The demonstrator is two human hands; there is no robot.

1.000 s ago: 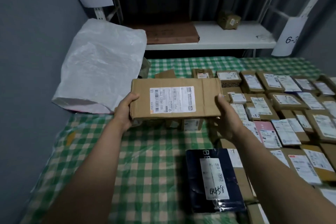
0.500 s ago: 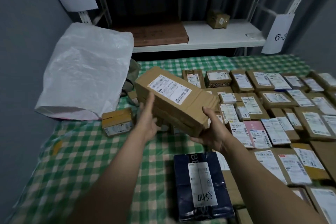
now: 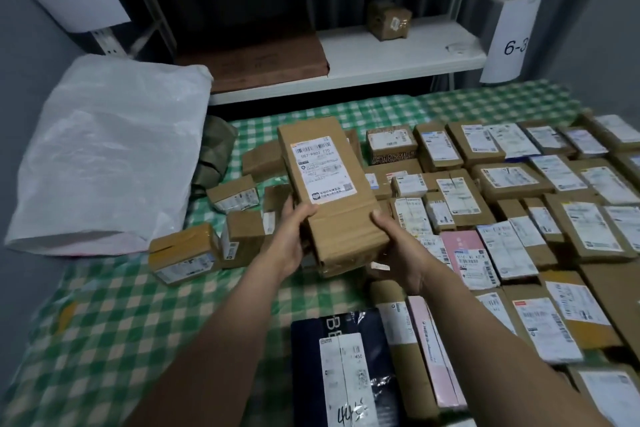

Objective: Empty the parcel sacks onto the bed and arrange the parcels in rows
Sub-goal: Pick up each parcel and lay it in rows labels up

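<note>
Now turning the long brown parcel (image 3: pixel 323 184) lengthwise, label up, above the checked bed (image 3: pixel 114 315); left hand (image 3: pixel 292 239) and right hand (image 3: pixel 398 246) clamping its near end, probably aligning it with the rows of parcels (image 3: pixel 502 191).

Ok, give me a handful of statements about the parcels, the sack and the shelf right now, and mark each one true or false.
1. Both hands hold the long cardboard parcel, the left hand and right hand gripping its near end. True.
2. The parcel's shipping label faces down. False: the white label faces up toward the camera.
3. The white sack lies on the left side of the bed. True.
4. The shelf behind the bed holds nothing. False: a small brown box and a flat brown parcel sit on it.
5. The dark blue parcel lies nearest the camera. True.
6. The bed cover is plain white. False: it is green and white checked.
</note>
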